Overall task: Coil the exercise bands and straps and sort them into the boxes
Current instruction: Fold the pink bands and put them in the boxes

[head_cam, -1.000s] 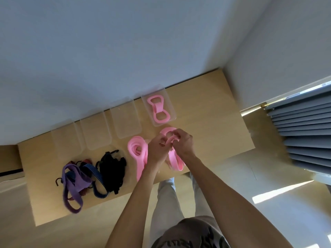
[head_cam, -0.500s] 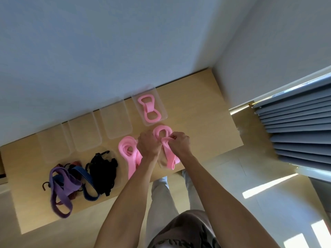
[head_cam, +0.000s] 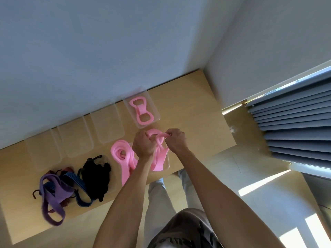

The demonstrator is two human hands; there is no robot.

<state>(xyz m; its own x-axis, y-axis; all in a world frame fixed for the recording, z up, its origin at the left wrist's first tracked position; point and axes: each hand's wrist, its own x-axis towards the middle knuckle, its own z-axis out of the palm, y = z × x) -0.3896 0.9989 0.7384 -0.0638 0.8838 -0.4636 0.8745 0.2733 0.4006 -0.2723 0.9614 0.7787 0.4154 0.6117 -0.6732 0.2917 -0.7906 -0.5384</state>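
Both hands are pinching 1 pink band [head_cam: 158, 156] above the table [head_cam: 197, 126]: the left hand [head_cam: 143, 146] and right hand [head_cam: 176, 141] are curling fingers round its twisted top loop, the rest hanging below the grip. A bundled band [head_cam: 142, 111] is lying in the clear box [head_cam: 154, 106] just beyond.

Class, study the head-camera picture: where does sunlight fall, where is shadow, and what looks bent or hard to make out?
Head view: bright sun patches on the floor at right; the wooden table is evenly lit and the wall dim; wide-angle lens bends the window blind; the clear boxes barely show; both hands grip a pink band, slightly soft.
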